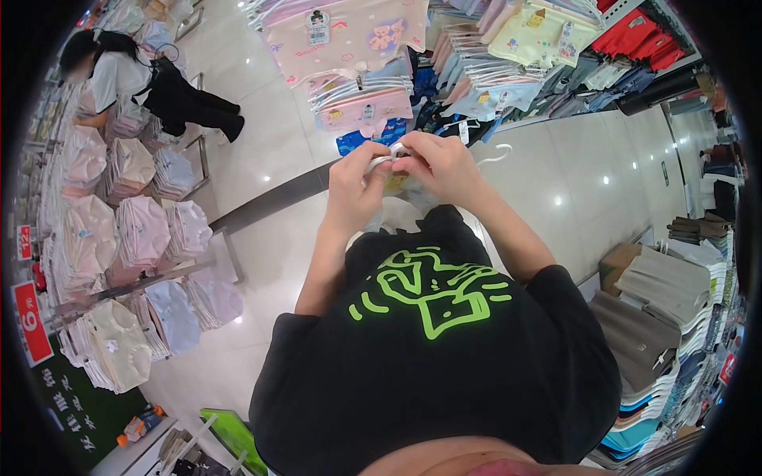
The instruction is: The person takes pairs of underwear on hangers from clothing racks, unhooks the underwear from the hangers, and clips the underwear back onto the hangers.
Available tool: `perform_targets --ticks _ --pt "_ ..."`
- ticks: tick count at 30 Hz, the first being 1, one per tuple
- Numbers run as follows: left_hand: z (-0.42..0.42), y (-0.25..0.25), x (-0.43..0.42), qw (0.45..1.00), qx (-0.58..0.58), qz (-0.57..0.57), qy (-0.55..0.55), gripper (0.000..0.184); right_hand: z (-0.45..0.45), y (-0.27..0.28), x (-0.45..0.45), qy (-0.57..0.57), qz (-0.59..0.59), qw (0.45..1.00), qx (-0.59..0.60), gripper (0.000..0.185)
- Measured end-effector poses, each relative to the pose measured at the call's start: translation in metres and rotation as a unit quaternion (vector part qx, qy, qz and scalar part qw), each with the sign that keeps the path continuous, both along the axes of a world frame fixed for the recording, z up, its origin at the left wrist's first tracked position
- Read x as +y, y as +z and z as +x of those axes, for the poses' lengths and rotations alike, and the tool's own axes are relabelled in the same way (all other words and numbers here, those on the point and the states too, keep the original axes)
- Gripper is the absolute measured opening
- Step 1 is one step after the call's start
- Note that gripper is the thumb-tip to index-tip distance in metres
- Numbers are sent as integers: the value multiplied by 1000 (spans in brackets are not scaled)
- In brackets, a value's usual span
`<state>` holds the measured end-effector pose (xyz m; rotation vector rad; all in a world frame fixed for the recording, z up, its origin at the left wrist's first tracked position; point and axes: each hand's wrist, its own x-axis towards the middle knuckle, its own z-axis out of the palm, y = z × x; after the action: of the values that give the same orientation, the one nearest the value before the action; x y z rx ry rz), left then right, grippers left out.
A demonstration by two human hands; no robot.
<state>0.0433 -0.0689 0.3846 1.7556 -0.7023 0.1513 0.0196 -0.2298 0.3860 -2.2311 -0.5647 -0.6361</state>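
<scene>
Two firm pinches, by the fingers of the left hand (354, 186) and of the right hand (441, 165), on a white plastic piece (380, 162) in mid-scene. Just right of the right hand, a white hook (494, 159); cannot tell if joined to the piece. Nearer, a black T-shirt (429, 373) with bright green print. Beyond the fingers, on the far side, a tagged pale pink garment (349, 44); right of it, a yellow garment (536, 33), then red clothing (641, 41). To the left, across pale floor tiles (262, 151), hanging pastel garments (89, 234) and a red price sign (31, 321). Far left, a person (131, 75) in white top and black trousers. Near right, grey-brown garments (635, 337) on white hangers.
</scene>
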Motion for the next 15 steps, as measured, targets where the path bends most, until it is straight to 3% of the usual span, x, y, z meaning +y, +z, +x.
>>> perform_targets --ticks 3,7,8,9,10,11,13,15 --pt "3 5 3 994 63 52 -70 9 4 10 -6 52 37 994 89 18" --pt "7 -22 2 984 156 62 -65 16 17 19 -7 56 0 992 117 15" --pt "6 -25 -2 972 217 -61 -69 19 17 21 -4 55 -1 991 119 15" --pt "6 -28 -4 942 273 -184 -71 22 16 27 -2 32 -11 999 13 15" --pt "7 -35 -3 942 272 -185 -72 22 15 35 0 9 -21 995 -94 18" --pt "10 -43 -1 927 281 -242 -47 24 8 42 -4 12 -2 993 -119 28" --pt "14 -45 1 894 297 -336 -8 26 -7 43 -25 -67 47 978 -194 29" --pt "16 -45 6 882 301 -361 11 25 -13 26 -51 -193 121 951 -210 22"
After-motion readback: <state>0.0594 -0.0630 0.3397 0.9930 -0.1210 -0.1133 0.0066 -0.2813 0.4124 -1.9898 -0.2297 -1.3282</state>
